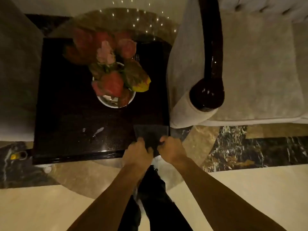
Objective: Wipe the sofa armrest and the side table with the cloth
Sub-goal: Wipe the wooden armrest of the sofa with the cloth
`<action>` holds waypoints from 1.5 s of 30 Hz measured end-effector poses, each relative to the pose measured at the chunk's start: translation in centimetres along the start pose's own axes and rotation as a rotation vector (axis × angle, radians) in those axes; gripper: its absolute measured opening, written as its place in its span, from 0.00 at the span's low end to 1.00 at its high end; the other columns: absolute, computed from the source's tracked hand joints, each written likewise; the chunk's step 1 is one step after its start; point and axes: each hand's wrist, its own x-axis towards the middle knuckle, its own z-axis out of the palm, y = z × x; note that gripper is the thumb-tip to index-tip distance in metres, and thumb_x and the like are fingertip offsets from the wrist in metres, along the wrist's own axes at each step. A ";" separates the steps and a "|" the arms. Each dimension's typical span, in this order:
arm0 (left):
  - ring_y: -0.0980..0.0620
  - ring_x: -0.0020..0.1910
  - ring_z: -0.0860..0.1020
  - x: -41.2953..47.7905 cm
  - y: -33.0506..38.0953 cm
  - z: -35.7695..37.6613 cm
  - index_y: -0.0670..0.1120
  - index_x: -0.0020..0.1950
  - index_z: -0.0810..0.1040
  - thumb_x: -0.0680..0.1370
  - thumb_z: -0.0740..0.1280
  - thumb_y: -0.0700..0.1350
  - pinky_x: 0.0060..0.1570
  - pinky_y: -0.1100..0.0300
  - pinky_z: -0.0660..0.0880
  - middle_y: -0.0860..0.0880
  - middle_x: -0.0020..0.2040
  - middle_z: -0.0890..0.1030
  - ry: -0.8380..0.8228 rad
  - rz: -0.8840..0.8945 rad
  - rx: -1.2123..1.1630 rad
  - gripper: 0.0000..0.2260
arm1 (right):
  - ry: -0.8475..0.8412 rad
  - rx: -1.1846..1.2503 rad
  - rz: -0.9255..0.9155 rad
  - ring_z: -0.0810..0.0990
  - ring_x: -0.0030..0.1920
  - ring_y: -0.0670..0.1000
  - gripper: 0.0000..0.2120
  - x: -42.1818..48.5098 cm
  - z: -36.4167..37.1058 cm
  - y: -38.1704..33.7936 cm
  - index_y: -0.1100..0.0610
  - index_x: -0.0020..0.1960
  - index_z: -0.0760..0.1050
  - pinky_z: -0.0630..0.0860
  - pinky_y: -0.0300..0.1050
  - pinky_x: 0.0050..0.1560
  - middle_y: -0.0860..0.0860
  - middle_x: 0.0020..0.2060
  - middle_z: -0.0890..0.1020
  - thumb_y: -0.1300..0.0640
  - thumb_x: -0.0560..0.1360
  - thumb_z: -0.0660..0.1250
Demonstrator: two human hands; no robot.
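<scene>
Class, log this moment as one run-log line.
left hand: on cloth | right hand: on cloth | cloth: side table near right corner | armrest: untouched

Both hands, left [138,151] and right [170,150], side by side, fingers curled.

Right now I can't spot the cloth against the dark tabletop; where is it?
In the head view, the cloth lies on the side table's near right corner, beside the sofa armrest, with the left hand and right hand gripping its near edge.

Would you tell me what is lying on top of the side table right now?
A potted plant stands mid-table; a dark cloth lies at the near right corner, under both hands' grip (left hand, right hand). Beneath these, the tabletop is hidden.
</scene>
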 end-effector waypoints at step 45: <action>0.57 0.44 0.82 -13.1 30.0 -1.2 0.66 0.63 0.60 0.81 0.61 0.54 0.44 0.55 0.82 0.56 0.51 0.81 0.387 0.425 -0.573 0.15 | -0.017 1.481 0.017 0.82 0.60 0.55 0.26 -9.3 -24.0 9.9 0.51 0.66 0.80 0.80 0.51 0.59 0.57 0.62 0.82 0.36 0.76 0.64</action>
